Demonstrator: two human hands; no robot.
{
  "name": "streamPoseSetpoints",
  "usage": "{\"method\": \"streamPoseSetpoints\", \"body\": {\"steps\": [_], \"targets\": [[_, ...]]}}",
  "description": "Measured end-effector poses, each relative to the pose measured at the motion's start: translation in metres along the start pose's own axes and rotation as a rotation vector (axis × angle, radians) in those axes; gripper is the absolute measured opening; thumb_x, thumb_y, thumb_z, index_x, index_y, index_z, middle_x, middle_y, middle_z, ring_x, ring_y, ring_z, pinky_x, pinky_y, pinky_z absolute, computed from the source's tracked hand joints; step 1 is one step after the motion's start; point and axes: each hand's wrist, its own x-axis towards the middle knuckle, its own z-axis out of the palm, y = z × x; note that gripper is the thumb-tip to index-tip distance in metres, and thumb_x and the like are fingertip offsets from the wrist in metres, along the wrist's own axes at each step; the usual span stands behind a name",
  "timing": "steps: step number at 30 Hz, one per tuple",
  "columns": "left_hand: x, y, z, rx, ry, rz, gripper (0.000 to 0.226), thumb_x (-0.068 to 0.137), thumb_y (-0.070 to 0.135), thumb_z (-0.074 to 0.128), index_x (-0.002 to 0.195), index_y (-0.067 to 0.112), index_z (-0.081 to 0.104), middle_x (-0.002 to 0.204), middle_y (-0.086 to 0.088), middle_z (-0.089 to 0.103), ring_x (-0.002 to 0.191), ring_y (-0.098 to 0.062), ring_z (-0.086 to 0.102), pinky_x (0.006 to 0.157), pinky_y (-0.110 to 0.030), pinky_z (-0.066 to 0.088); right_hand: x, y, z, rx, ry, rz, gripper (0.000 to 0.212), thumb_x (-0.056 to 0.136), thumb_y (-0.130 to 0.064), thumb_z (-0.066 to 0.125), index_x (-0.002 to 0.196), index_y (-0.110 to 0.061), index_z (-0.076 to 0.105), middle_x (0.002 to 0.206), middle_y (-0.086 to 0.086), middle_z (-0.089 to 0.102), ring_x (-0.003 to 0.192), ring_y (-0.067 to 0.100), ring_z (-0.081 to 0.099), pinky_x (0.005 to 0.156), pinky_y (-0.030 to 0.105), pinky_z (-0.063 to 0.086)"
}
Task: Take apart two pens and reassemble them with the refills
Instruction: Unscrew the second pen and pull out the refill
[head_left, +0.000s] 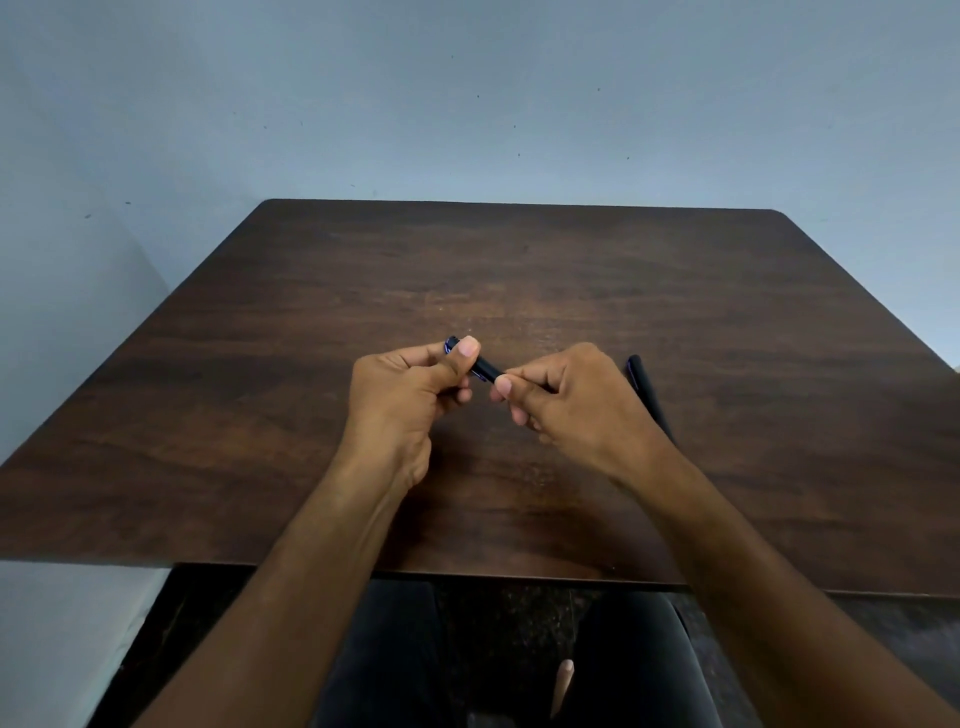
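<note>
A black pen (484, 367) with a blue clip end is held above the middle of the dark wooden table (311, 338). My left hand (402, 395) pinches its left, clip end between thumb and fingers. My right hand (576, 400) grips its right end, and most of that half is hidden inside the fist. A second black pen (647, 392) lies on the table just right of my right hand, pointing away from me; its near end is hidden behind my wrist.
The table stands against a pale blue wall. Its near edge (467, 571) runs above my lap, and a pale ledge sits at the lower left.
</note>
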Motion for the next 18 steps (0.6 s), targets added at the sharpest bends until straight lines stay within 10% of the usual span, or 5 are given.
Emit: {"method": "streamPoseSetpoints", "body": {"steps": [4, 9, 18], "targets": [[0.001, -0.001, 0.004, -0.034, 0.022, -0.018, 0.018, 0.079, 0.009, 0.076, 0.09, -0.005, 0.073, 0.078, -0.014, 0.066, 0.059, -0.015, 0.054, 0.059, -0.024, 0.054, 0.0, 0.0, -0.002, 0.007, 0.002, -0.002, 0.026, 0.099, -0.028, 0.063, 0.084, -0.013, 0.079, 0.061, 0.003, 0.069, 0.052, 0.018, 0.055, 0.056, 0.04, 0.053], [0.0, -0.002, 0.009, -0.041, 0.053, -0.004, 0.011, 0.078, 0.01, 0.077, 0.082, 0.0, 0.074, 0.072, -0.009, 0.07, 0.055, -0.012, 0.056, 0.055, -0.021, 0.054, 0.001, -0.001, 0.003, -0.109, 0.061, -0.072, 0.034, 0.099, -0.028, 0.063, 0.07, -0.014, 0.073, 0.044, -0.011, 0.056, 0.036, 0.0, 0.046, 0.04, 0.012, 0.036], [0.023, 0.021, -0.021, -0.075, 0.094, 0.037, 0.013, 0.085, 0.007, 0.072, 0.089, -0.006, 0.069, 0.077, -0.01, 0.065, 0.057, -0.012, 0.054, 0.054, -0.019, 0.049, -0.001, 0.018, -0.019, 0.043, 0.125, -0.011, 0.029, 0.097, -0.026, 0.067, 0.077, -0.008, 0.078, 0.063, 0.02, 0.067, 0.048, 0.021, 0.047, 0.049, 0.043, 0.045]]}}
